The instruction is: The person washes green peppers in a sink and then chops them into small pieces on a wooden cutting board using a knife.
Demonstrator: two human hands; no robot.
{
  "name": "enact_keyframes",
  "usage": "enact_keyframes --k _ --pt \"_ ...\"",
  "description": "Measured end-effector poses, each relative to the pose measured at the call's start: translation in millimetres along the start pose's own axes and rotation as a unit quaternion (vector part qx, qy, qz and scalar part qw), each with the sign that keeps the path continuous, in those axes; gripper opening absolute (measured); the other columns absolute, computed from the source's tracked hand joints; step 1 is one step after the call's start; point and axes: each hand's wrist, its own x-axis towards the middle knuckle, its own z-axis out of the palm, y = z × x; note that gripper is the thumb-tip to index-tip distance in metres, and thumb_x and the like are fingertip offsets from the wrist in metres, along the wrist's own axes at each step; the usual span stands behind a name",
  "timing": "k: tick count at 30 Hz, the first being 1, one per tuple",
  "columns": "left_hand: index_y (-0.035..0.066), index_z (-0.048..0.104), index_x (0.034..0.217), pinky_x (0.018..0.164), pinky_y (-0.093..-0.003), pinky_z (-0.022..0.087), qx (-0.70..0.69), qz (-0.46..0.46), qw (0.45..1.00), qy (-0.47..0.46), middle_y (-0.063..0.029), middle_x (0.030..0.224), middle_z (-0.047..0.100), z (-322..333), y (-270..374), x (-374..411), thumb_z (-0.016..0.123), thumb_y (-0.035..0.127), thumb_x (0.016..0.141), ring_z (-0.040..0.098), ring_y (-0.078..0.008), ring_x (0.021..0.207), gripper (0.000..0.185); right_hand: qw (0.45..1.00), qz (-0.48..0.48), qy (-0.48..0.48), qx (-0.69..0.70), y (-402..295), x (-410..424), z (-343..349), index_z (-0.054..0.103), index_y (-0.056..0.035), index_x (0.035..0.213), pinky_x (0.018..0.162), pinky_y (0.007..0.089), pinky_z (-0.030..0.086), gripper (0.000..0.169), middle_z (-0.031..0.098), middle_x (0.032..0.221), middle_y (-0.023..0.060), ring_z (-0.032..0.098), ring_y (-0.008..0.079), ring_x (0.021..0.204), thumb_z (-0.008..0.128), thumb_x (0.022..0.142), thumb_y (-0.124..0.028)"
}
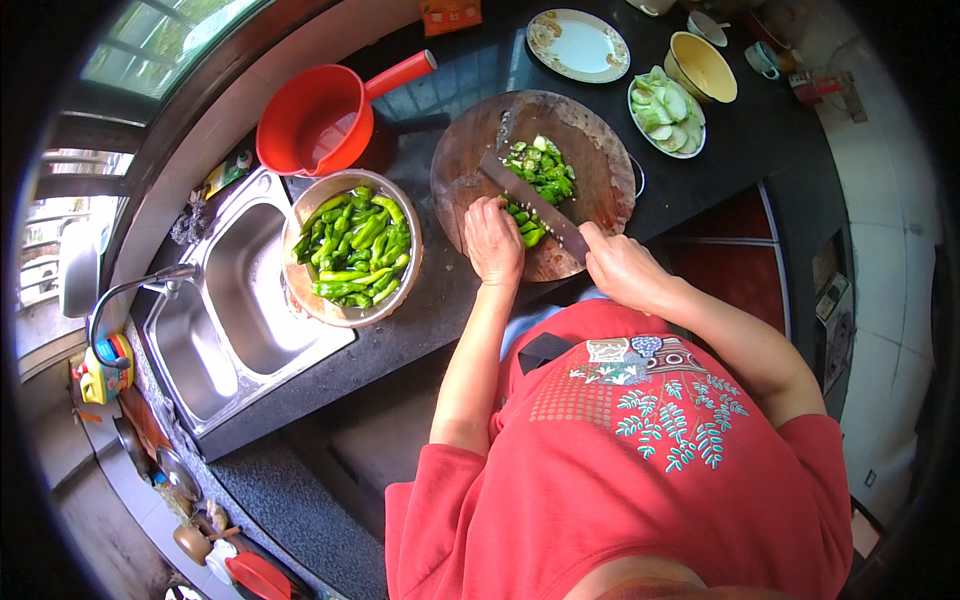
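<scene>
My right hand (624, 268) grips the handle of a kitchen cleaver (529, 201). Its broad blade lies diagonally over a round wooden chopping board (469, 161), with pale seeds stuck to it. My left hand (495, 241), fingers curled, holds several green peppers (527, 225) against the board on the near side of the blade. Beyond the blade sits a heap of chopped green pepper (546, 171). To the left, a wide metal basin (411, 289) is filled with whole green peppers (356, 244).
A red plastic dipper (319, 120) stands behind the basin, and a double steel sink (247, 292) lies to the left. At the back right are a patterned oval plate (579, 46), a yellow bowl (703, 66) and a dish of pale green slices (666, 112). The dark countertop (405, 352) ends before me.
</scene>
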Motion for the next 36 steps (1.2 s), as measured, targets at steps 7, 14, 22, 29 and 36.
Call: enact_keyframes --k 7,14,22,29,36 --pt "0.003 0.054 0.092 0.082 -0.0423 0.043 -0.002 -0.014 1.0 -0.009 -0.0165 0.098 0.055 2.5 2.6 0.0 0.053 0.002 0.08 0.053 -0.0345 0.096 0.012 0.998 0.021 -0.047 -0.032 -15.8 9.0 -2.7 0.04 0.002 0.095 0.058 0.0553 0.048 0.017 0.061 0.068 0.0274 0.061 0.0463 0.066 0.05 0.084 -0.007" --pt "0.002 0.052 0.091 0.082 -0.0425 0.043 -0.002 -0.001 1.0 0.006 -0.0166 0.097 0.055 1.4 -0.3 -4.2 0.053 0.002 0.081 0.053 -0.0344 0.094 0.011 0.998 -0.008 0.064 -0.004 5.3 27.1 39.3 0.039 0.003 0.098 0.054 0.0525 0.047 0.019 0.057 0.062 0.0275 0.059 0.0456 0.061 0.049 0.084 -0.005" --pt "0.002 0.051 0.092 0.081 -0.042 0.043 -0.007 0.0 1.0 0.012 -0.0164 0.096 0.055 4.2 -3.4 -1.5 0.053 0.001 0.081 0.053 -0.0338 0.092 0.011 0.999 0.015 -0.026 0.013 -13.0 5.4 -9.2 0.039 0.0028 0.094 0.056 0.0544 0.048 0.017 0.059 0.065 0.0278 0.06 0.0464 0.065 0.049 0.086 -0.008" --pt "0.002 0.052 0.091 0.081 -0.0423 0.043 -0.007 -0.002 1.0 -0.002 -0.0165 0.096 0.055 2.7 -1.2 -1.6 0.054 0.001 0.081 0.053 -0.0343 0.093 0.01 0.998 -0.003 -0.049 0.049 -7.7 14.2 0.4 0.039 0.0039 0.094 0.058 0.0541 0.048 0.017 0.059 0.066 0.0287 0.061 0.0468 0.066 0.049 0.084 -0.007" --pt "0.002 0.052 0.091 0.08 -0.0423 0.043 -0.005 -0.001 1.0 0.002 -0.0166 0.095 0.055 3.2 1.6 -1.3 0.053 0.002 0.082 0.053 -0.0343 0.092 0.009 0.999 -0.002 0.034 0.019 -4.7 34.1 38.7 0.038 0.0057 0.097 0.055 0.054 0.045 0.02 0.056 0.063 0.0297 0.058 0.0474 0.063 0.049 0.084 -0.006"
